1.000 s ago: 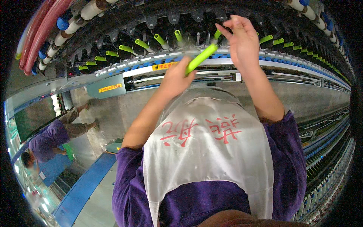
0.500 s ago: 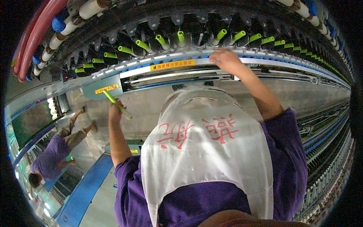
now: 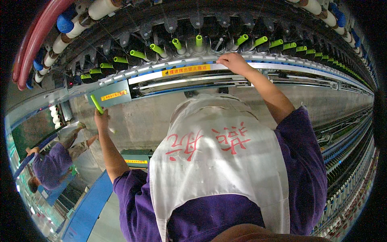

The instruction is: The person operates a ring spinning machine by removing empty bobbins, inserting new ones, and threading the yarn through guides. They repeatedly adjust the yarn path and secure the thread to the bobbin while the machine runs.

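My left hand is raised at the left, wrapped round a bright green bobbin tube that sticks up from the fingers. My right hand is at the spinning frame's front rail, its fingers curled together; whether a thread is between them is too small to see. Just beyond those fingers stands a bare metal spindle without a green tube. Either side of it, a row of spindles carries green tubes, among them one tube to the left and another to the right.
White yarn rolls and thick red hoses hang at the upper left. A co-worker in purple bends over at the far left. A blue-edged machine stands at lower left; another long frame runs along the right.
My left hand has moved left with the green tube, which now points more upright. My right hand has shifted slightly left and its fingers have drawn together. The co-worker has moved an arm.
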Available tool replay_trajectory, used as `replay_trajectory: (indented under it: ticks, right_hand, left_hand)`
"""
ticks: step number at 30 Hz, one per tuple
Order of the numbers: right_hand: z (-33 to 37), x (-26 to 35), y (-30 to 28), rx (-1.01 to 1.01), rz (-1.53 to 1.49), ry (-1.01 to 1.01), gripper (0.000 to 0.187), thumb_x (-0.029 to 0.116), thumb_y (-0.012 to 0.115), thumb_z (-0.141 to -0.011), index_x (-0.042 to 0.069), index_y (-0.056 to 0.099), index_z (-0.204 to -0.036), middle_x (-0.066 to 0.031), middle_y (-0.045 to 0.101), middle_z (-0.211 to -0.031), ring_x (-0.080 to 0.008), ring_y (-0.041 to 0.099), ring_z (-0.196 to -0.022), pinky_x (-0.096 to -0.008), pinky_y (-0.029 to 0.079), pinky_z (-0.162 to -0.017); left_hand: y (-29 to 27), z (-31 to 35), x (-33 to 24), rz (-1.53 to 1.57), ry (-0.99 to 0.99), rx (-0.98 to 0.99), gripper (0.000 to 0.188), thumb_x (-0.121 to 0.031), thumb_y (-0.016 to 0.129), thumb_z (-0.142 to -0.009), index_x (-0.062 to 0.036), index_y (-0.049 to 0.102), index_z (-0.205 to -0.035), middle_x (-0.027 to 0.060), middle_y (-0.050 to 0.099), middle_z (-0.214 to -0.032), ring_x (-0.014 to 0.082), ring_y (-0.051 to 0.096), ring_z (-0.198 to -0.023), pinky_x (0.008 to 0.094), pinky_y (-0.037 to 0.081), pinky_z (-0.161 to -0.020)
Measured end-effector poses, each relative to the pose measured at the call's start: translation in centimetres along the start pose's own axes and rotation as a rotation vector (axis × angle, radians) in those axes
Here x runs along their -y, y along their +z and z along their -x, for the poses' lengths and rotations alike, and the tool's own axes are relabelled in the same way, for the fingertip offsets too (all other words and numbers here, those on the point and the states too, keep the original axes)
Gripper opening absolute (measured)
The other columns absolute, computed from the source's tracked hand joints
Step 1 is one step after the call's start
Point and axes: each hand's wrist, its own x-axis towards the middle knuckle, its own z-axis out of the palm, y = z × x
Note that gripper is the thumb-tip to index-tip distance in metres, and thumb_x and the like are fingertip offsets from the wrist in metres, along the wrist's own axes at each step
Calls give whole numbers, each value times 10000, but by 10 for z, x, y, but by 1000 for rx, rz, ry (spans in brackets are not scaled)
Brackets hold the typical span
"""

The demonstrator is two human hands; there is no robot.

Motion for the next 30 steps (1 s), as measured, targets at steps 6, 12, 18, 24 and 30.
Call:
replay_trajectory:
  ticks: [6, 12, 18, 24, 30]
  right_hand:
    - [-7, 5, 12, -177, 280, 189, 219, 266, 535, -851, 171, 596, -1038, -159, 632, -730, -344, 617, -696, -458, 491, -605]
    - [-7, -4, 21, -310, 340, 216, 203, 221, 537, -825, 173, 596, -1014, -139, 631, -686, -334, 620, -639, -456, 492, -556]
    - [0, -1, 10, -297, 402, 250, 209, 204, 521, -818, 168, 627, -994, -142, 642, -726, -331, 628, -668, -443, 510, -601]
    - [56, 56, -68, 266, -28, 205, 222, 265, 570, -812, 91, 695, -871, -139, 664, -841, -274, 641, -765, -376, 502, -701]
    - [105, 141, -168, 3, -390, -205, 118, 141, 655, -794, 39, 678, -849, -29, 610, -690, -90, 518, -615, -247, 400, -552]
  left_hand:
    - [30, 1, -24, -428, 118, -108, 378, -257, 708, -748, -33, 578, -1023, 142, 652, -917, 297, 637, -797, 373, 484, -699]
    - [57, 1, -44, -504, 138, -98, 391, -299, 711, -745, -51, 578, -1017, 143, 661, -887, 337, 627, -862, 401, 485, -717]
    - [32, -4, -105, -373, 320, -139, 290, -167, 683, -778, -30, 543, -992, 153, 645, -960, 279, 632, -888, 366, 487, -756]
    - [49, 73, -250, 259, 587, 44, 242, 37, 619, -799, -10, 490, -997, 137, 616, -1043, 192, 599, -955, 305, 493, -813]
    - [225, 147, -375, 502, 783, 447, 325, 49, 633, -784, -22, 449, -1042, 123, 584, -1066, 186, 571, -970, 307, 509, -797]
